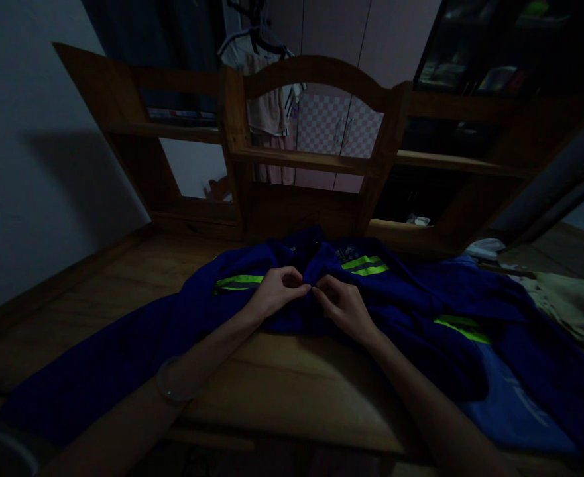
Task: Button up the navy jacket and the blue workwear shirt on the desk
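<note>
A dark blue jacket point(197, 311) with yellow-green and grey reflective strips lies spread on the wooden bed-like surface, its sleeves reaching out to both sides. Over the middle of its front, my left hand point(282, 291) pinches the fabric edge between thumb and fingers. Close beside it, nearly touching, my right hand point(344, 306) pinches the same front opening from the other side. A clear bangle circles my left wrist. Whether a button or zip sits between the fingertips is too dark and small to tell.
Behind the jacket stands a wooden shelf frame point(311, 159) with open compartments. Lighter blue cloth point(515, 404) lies under the right sleeve, and beige cloth point(570, 305) lies farther right. Clothes on hangers point(266, 99) hang beyond the frame, before a pink cupboard point(331, 40).
</note>
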A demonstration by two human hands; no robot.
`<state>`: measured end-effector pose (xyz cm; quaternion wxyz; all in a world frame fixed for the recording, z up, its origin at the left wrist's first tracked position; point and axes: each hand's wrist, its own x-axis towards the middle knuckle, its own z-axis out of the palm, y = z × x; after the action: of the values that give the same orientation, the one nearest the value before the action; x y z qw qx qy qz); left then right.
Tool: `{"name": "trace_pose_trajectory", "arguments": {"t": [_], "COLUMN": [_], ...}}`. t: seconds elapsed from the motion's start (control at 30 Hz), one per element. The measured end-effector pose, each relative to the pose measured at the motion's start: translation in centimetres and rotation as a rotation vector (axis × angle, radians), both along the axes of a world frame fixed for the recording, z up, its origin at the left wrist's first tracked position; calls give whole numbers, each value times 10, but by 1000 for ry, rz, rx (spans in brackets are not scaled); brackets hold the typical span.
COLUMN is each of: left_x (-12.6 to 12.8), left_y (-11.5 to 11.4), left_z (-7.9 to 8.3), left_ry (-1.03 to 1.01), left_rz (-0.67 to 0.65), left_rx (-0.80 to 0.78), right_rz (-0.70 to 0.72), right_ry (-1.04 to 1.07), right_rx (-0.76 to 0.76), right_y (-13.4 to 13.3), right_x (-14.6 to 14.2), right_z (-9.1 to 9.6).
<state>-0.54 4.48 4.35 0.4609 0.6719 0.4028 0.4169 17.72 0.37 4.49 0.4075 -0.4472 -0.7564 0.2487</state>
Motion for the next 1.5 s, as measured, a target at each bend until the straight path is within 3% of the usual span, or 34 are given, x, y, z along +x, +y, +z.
{"name": "trace_pose_trajectory", "arguments": {"t": [0.3,0.6,1.17,1.5], "left_x": [-4,-6,-9,-8], "left_y": [3,7,10,4], "left_z": [2,-3,-1,8], "left_ry": [-179,-223,-213,-133], "left_rz": [-109,-138,-190,-188], "left_rx": [-215,-278,-308,-228], "right_rz": [13,6,18,7], "right_ry": [63,97,233,244], "right_rx": [-40,-46,-164,-160], "right_y": [4,6,11,10], "right_x": [3,3,3,2], "right_z": [-4,-5,-12,-12]}}
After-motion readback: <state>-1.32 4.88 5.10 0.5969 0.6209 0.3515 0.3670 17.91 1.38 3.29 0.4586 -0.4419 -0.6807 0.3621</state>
